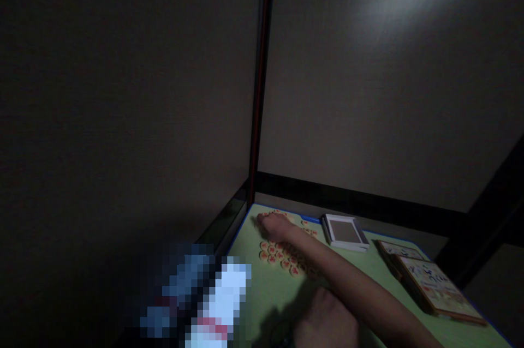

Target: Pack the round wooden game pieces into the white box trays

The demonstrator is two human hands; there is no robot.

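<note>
My right hand [273,226] reaches to the far left corner of the table, its fingers curled closed. Round wooden Chinese chess pieces [272,250] with red characters lie grouped just in front of it, and a few more show behind it. Whatever sits between those fingers is hidden from view. Low at the front, my left hand [326,319] is beneath the right forearm, blurred and dark, with its knuckles up and its fingers hidden. A dark band circles the left wrist.
Green with a blue edge, the table [262,304] stands against the walls. A shallow white box part [346,232] lies at the back. To the right is a brown-edged printed case [440,285]. A pixelated white patch [221,304] covers the lower left.
</note>
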